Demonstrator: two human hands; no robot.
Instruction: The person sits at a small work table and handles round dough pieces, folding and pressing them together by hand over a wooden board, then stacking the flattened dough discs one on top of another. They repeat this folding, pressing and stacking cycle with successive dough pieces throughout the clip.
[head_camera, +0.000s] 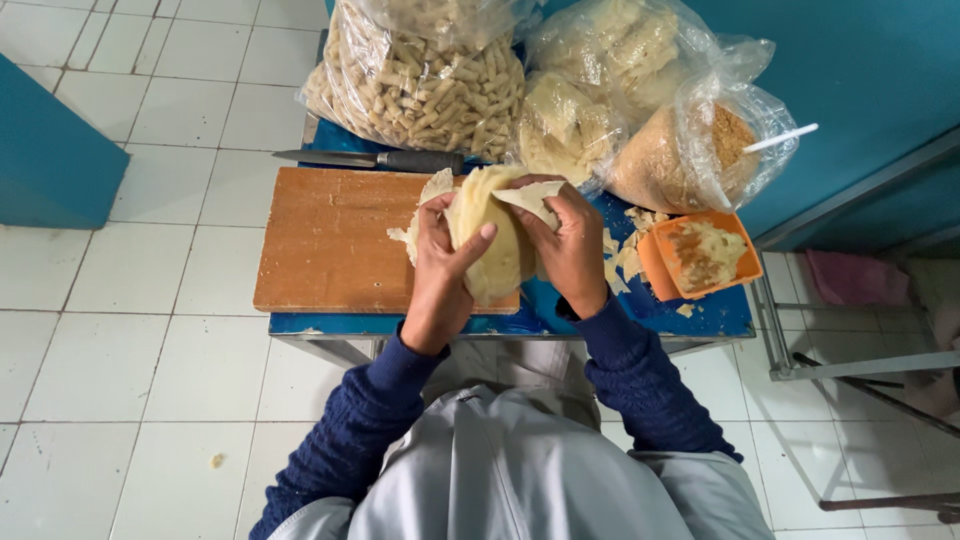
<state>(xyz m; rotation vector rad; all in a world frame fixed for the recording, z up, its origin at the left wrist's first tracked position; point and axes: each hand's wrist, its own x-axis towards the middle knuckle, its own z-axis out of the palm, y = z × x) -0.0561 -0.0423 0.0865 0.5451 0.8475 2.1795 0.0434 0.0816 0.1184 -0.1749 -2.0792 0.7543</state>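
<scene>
The fingers (487, 232) of the left hand (440, 255) curled around the left side of a stack of pale yellow dough sheets (490, 235), thumb pressed across its front. The right hand (572, 245) closed on the stack's right side, its fingers pinching a loose upper sheet that folded over at the top. Both hands gripped the stack together, holding it upright just above the right end of a wooden cutting board (335, 240), near the middle of the scene.

The board lay on a small blue table (715, 318), covering its left and central part. A few torn pale sheets rested on the board just behind the left hand. At the far edge of the board lay a knife (375, 158) with a dark handle, blade pointing left.

To the right of the hands, scraps of dough were scattered on the blue surface, and beside them sat an orange square container (700, 255) holding a pale filling. Farther back stood clear plastic bags: a large bag of short pale sticks (415, 85) at far left, bags of pale sheets (590, 85) in the middle, and a bag of brownish crumbs (690, 150) at far right with a white utensil handle sticking out.

Dark blue knitted sleeves (640, 385) covered both forearms, over a light grey garment. White floor tiles (140, 340) surrounded the table.
</scene>
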